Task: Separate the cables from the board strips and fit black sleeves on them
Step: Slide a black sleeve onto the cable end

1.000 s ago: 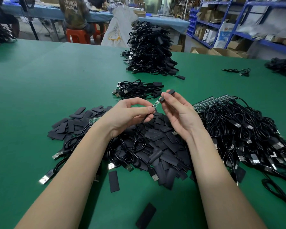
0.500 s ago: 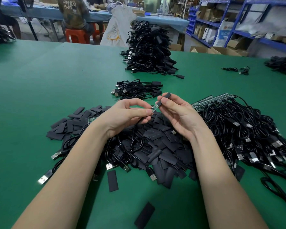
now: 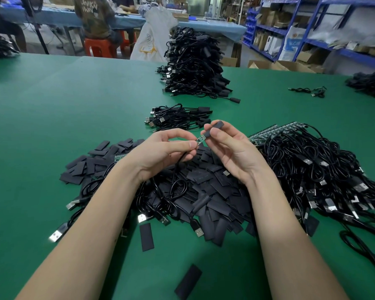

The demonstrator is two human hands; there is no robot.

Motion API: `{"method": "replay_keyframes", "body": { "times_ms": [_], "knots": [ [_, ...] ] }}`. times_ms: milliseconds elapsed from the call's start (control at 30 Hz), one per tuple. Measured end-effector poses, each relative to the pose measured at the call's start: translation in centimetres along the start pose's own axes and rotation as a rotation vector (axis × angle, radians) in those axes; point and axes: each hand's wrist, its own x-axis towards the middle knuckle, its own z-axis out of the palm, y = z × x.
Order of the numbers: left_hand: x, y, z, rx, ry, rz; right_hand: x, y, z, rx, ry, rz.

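My left hand [image 3: 164, 152] pinches a black cable [image 3: 178, 167] just behind its small green board end [image 3: 200, 140]. My right hand [image 3: 232, 148] pinches a black sleeve [image 3: 213, 128] whose open mouth meets the tip of that board. Both hands hover above a heap of flat black sleeves [image 3: 204, 191] mixed with loose USB cables. To the right lies a tangle of cables [image 3: 323, 174] still joined to green board strips [image 3: 266, 133].
A small bundle of sleeved cables [image 3: 178, 118] lies just beyond my hands, and a tall stack [image 3: 193, 68] stands farther back. Stray sleeves [image 3: 146, 237] [image 3: 187, 281] lie near the front on the green table [image 3: 52, 109]. A person sits at a far table.
The sleeve in my right hand has moved down onto the tip of the board end held by my left hand. Both hands stay close together.
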Motion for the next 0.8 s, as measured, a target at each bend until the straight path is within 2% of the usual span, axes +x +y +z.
{"method": "replay_keyframes", "body": {
  "times_ms": [200, 433, 800],
  "knots": [
    [-0.16, -0.07, -0.31, 0.107, 0.063, -0.024, -0.12, -0.09, -0.06, -0.119, 0.040, 0.023],
    [-0.56, 0.31, -0.11, 0.064, 0.062, -0.022, -0.44, -0.13, 0.35, -0.052, 0.052, 0.016],
    [-0.68, 0.59, -0.19, 0.028, 0.051, -0.056, -0.48, 0.07, 0.71, -0.159, 0.005, 0.013]
  ]
}}
